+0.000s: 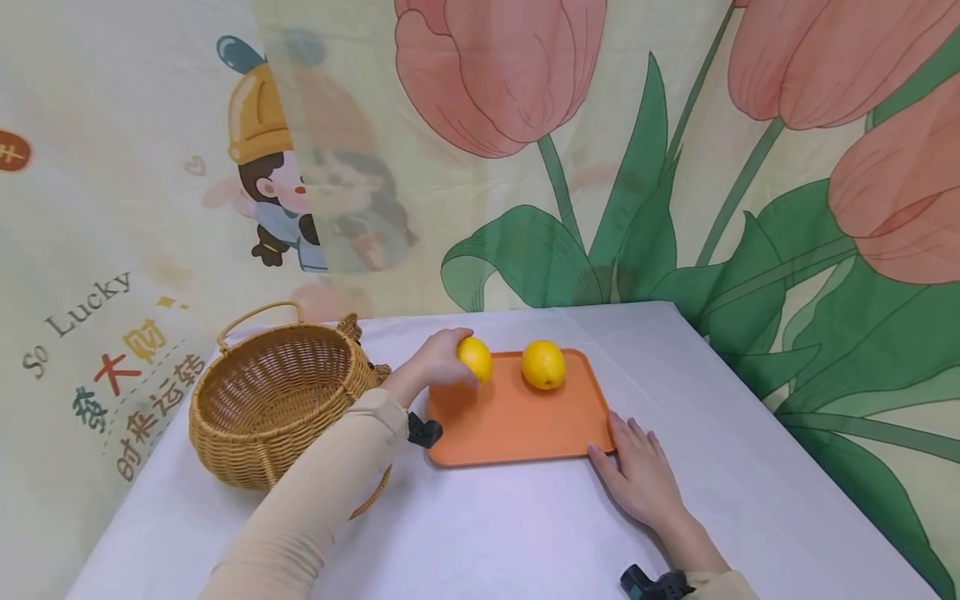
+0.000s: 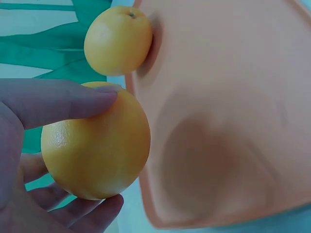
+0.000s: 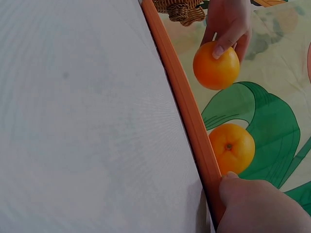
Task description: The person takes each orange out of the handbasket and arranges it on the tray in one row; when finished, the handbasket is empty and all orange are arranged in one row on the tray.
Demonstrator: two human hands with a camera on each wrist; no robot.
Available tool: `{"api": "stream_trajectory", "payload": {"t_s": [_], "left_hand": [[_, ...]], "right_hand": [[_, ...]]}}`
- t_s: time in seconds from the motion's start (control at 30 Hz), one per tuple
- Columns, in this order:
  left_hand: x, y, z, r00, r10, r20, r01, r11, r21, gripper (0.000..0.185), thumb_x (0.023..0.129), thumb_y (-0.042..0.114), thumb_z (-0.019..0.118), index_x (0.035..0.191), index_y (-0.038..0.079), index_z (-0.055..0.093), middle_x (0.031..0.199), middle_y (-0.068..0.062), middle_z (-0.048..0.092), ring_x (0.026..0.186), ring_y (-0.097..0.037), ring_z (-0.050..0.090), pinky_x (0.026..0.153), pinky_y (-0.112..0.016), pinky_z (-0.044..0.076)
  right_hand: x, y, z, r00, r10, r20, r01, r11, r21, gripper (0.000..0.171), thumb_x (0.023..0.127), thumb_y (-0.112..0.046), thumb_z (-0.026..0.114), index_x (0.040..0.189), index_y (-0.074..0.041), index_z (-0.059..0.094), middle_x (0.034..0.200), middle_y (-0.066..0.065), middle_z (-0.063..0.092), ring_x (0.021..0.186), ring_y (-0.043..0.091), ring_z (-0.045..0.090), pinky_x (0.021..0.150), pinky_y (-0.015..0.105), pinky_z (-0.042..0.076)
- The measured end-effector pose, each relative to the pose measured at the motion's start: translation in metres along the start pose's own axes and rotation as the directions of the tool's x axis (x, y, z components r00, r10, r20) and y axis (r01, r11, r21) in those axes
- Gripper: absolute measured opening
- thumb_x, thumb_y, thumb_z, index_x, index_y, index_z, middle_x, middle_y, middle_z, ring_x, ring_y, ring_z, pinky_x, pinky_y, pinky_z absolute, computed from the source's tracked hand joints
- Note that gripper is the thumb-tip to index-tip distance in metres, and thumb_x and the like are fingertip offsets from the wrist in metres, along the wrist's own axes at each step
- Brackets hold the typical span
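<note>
My left hand [image 1: 437, 360] grips a yellow-orange fruit [image 1: 475, 358] just above the far left corner of an orange tray [image 1: 517, 425]. In the left wrist view the thumb lies across that fruit [image 2: 95, 148] and the fingers curl beneath it. A second, similar fruit [image 1: 543, 364] sits on the tray's far side; it also shows in the left wrist view [image 2: 118, 40]. My right hand [image 1: 636, 471] lies flat on the white tablecloth at the tray's near right corner. In the right wrist view its thumb [image 3: 255, 201] touches the tray rim [image 3: 182, 92].
A woven wicker basket [image 1: 273, 400] with handles stands left of the tray, close to my left forearm. The white-covered table ends near the printed tulip curtain behind and to the right. Bare cloth stretches in front of the tray.
</note>
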State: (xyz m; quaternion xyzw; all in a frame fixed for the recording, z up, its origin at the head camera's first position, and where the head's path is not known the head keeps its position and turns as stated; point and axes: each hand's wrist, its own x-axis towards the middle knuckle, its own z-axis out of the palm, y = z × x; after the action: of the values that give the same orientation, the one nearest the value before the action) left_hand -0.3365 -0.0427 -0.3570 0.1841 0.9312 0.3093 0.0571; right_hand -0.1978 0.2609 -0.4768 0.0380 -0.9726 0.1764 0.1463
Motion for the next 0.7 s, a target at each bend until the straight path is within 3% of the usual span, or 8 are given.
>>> {"api": "stream_trajectory", "payload": {"t_s": [0.7], "left_hand": [[0.009,0.001,0.024,0.999,-0.033,-0.015,0.034,0.998,0.055,0.087,0.063,0.012,0.078,0.140,0.007,0.037,0.129,-0.011,0.045,0.099,-0.024,0.046,0.089,-0.037,0.040]], "right_hand": [[0.001,0.000,0.002,1.000,0.015,0.006,-0.015,1.000,-0.011,0.079,0.090,-0.058,0.043,0.145,-0.003,0.028,0.143,0.016,0.036,0.133,0.037,0.023,0.106,0.055,0.010]]}}
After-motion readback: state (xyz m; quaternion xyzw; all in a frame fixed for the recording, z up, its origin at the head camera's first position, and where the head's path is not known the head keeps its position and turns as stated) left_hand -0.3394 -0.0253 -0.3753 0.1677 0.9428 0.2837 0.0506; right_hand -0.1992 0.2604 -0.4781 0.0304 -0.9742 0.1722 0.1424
